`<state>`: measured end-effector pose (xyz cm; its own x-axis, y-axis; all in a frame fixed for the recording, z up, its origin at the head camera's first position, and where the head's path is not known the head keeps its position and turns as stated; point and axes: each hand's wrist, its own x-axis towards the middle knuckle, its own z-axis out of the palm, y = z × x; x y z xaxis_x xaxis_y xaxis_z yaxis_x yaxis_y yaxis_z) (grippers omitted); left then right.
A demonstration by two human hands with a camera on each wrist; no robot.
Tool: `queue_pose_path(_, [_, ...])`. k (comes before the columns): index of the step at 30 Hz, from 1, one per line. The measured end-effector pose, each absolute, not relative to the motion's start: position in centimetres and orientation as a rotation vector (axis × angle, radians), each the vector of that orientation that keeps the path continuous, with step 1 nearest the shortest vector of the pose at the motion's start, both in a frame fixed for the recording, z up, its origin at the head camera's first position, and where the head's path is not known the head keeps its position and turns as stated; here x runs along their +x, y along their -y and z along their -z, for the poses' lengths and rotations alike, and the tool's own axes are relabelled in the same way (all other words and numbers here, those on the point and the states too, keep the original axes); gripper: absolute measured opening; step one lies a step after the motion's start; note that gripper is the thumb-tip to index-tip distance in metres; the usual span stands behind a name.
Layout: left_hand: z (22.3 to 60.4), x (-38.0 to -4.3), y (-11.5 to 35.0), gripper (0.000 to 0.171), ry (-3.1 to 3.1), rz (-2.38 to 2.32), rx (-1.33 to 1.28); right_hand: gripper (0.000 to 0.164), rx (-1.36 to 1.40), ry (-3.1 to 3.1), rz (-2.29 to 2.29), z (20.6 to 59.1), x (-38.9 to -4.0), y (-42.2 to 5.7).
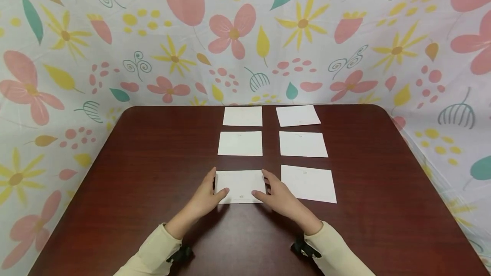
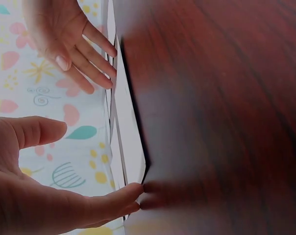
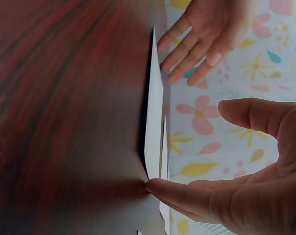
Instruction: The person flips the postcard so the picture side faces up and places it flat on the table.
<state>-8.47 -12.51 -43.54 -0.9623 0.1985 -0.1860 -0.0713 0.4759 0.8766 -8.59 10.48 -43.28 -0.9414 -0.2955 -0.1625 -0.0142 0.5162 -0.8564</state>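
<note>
A white paper card [image 1: 241, 185] lies near the front of the dark table, a tiny mark close to its near edge. At its left side is my left hand [image 1: 204, 198], fingers stretched and fingertips at the card's edge. My right hand [image 1: 283, 199] mirrors it on the right side. Both thumbs stand apart from the fingers; in the left wrist view the thumb [image 2: 42, 131] is raised off the card [image 2: 129, 117]. The right wrist view shows the right fingertips [image 3: 155, 186] meeting the card's end, with the thumb lifted too.
Two more white cards lie in the same column, a middle one [image 1: 240, 144] and a far one [image 1: 242, 116]. A right column holds a near card [image 1: 310, 184], a middle card [image 1: 303, 144] and a slightly turned far card [image 1: 298, 116]. A flowered cloth [image 1: 234, 67] hangs behind the table [image 1: 153, 148].
</note>
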Motion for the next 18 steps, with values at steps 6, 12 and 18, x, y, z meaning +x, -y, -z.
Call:
queue_pose_path(6, [43.56,-8.53,12.38,0.076,-2.473,-1.501,0.121,0.071,-0.198,-2.432,1.454,43.33,-8.56,-10.43])
queue_pose_path(12, [43.54,-8.51,12.4,0.072,-2.454,-1.551,0.088,0.067,-0.137,-2.4,1.501,43.51,-8.75,-10.57])
queue_pose_path(18, [43.56,-8.63,12.43,0.069,-2.489,-1.549,0.052,0.063,-0.058,-2.338,1.584,43.36,-8.98,-10.76])
